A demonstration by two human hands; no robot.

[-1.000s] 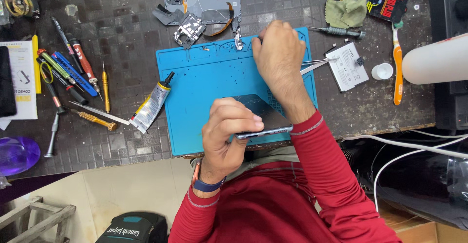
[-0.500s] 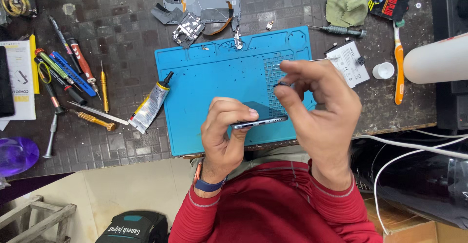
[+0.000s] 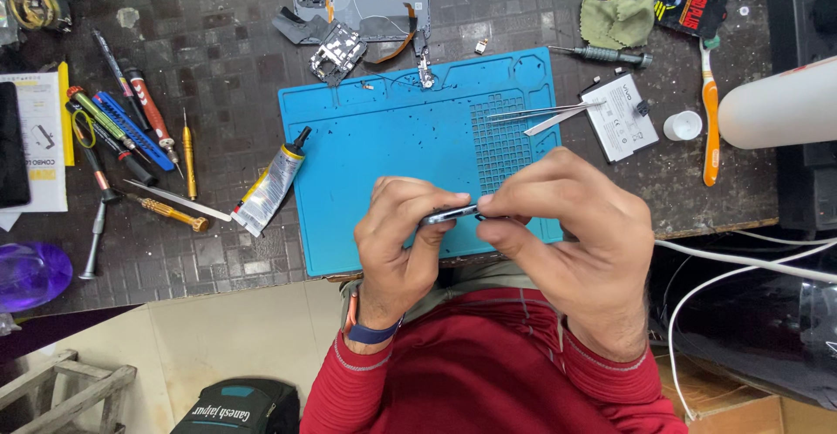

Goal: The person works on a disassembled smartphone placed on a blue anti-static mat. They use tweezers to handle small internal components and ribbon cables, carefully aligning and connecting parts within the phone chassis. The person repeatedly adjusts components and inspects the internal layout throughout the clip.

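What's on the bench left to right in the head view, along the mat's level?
Purple dish → screwdrivers → glue tube → blue mat → tweezers → phone battery → small white cap → orange toothbrush → white cylinder.

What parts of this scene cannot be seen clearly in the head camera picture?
- The thin phone part, head view: only one edge shows; both hands cover the rest.
- Left hand and right hand: the fingertips meet, so the exact grip is hidden.
- The small parts at the blue mat's top edge: too small to identify.
- The purple object: cut off by the left edge.
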